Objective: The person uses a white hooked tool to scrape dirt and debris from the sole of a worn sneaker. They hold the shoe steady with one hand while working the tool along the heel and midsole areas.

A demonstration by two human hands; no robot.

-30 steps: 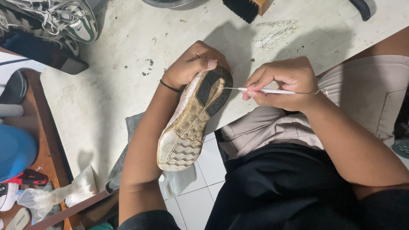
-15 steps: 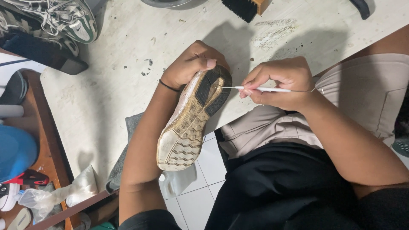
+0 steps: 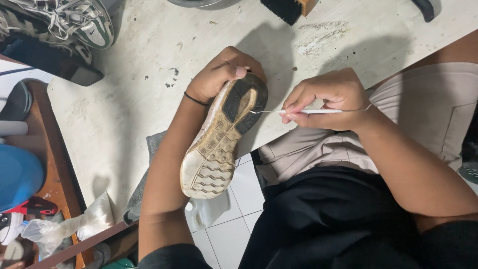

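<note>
Left hand grips shoe at the heel, sole up, toe toward the body. Right hand pinches thin pick, tip touching the heel tread just left of its fingers.

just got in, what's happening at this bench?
A person holds a worn shoe sole-up in the left hand, gripping its heel end. The right hand pinches a thin white-handled pick, its metal tip at the black heel tread. A brush and a pair of sneakers lie on the table.
</note>
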